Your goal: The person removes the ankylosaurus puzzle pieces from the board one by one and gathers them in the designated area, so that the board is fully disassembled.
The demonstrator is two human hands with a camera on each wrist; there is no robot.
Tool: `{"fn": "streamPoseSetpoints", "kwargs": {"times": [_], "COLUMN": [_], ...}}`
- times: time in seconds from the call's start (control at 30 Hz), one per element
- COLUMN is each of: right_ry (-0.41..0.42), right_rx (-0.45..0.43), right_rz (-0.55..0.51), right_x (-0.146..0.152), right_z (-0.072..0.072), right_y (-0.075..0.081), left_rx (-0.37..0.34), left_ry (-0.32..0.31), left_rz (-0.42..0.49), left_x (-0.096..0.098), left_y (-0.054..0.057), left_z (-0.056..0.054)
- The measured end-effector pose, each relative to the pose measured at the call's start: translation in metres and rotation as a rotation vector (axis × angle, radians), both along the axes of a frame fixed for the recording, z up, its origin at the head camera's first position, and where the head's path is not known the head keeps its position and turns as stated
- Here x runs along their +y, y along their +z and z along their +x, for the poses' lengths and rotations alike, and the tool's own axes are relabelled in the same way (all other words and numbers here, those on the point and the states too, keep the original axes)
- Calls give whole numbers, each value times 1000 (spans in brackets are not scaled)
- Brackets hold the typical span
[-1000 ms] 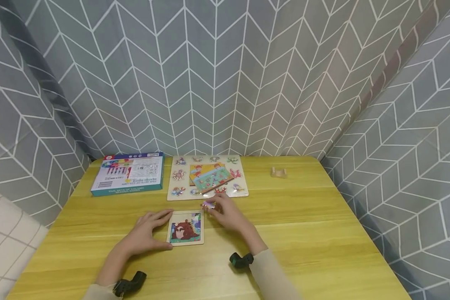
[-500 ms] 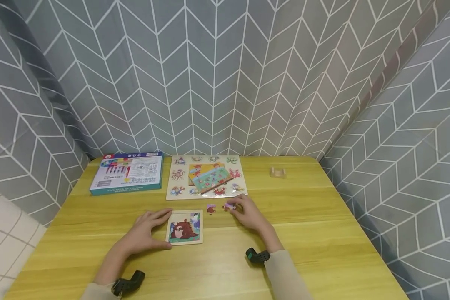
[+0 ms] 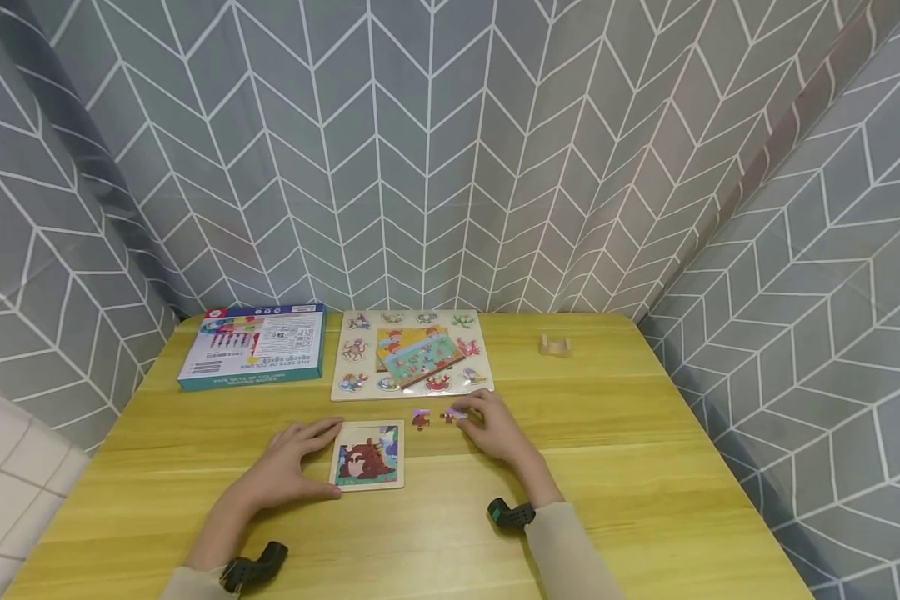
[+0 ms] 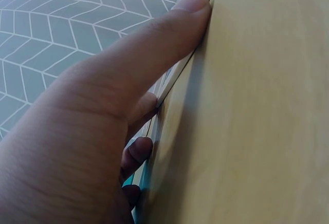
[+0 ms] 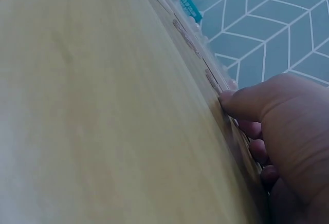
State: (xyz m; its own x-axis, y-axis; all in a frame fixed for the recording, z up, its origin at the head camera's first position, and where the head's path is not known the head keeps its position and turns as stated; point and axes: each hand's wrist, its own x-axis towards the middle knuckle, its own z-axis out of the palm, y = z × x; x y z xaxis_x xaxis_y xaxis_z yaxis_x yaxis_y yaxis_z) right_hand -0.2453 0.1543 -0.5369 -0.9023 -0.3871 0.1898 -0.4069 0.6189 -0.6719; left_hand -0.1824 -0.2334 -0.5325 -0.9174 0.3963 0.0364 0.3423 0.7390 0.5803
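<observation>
My left hand [image 3: 288, 468] holds the small square jigsaw puzzle board [image 3: 396, 485] at its left side, thumb at the near corner and fingers at the far one. A brown spiky animal fills most of its picture, with pale bare wood along the top. In the left wrist view the thumb [image 4: 193, 8] presses against the board's edge. To the right of the board, my right hand [image 3: 495, 429] pinches a brown and purple puzzle piece [image 3: 448, 415] at the table surface. Another puzzle piece [image 3: 421, 419] lies between that piece and the board.
Behind the hands lies a larger animal puzzle board [image 3: 341, 385] with two colourful picture boards [image 3: 426, 360] stacked on it. A boxed bead set [image 3: 258, 346] is at the back left, and a small wooden holder [image 3: 555, 345] at the back right. Curtains enclose the table [image 3: 615, 483].
My right hand has moved right from the board's corner, leaving one puzzle piece lying on the table. Since then its pinched piece has shifted slightly left. The left hand keeps its hold.
</observation>
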Motion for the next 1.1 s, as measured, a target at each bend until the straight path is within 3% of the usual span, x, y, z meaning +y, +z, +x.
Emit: {"fn": "streamPoseSetpoints", "kwargs": {"times": [0.8,0.93,1.1], "right_ry": [-12,-53,-40], "right_rx": [-18,-33,32], "right_rz": [-6,-51,-90], "right_x": [1,-1,-21], "right_z": [0,1,4], "right_y": [0,5,18], "left_rx": [-9,-17,-13], "left_ry": [-16,-17,-5], "left_rz": [-12,-9,0], "left_x": [-1,-2,-2], "left_y": [-1,-3,-4], "left_z": [-1,-2,-2]}}
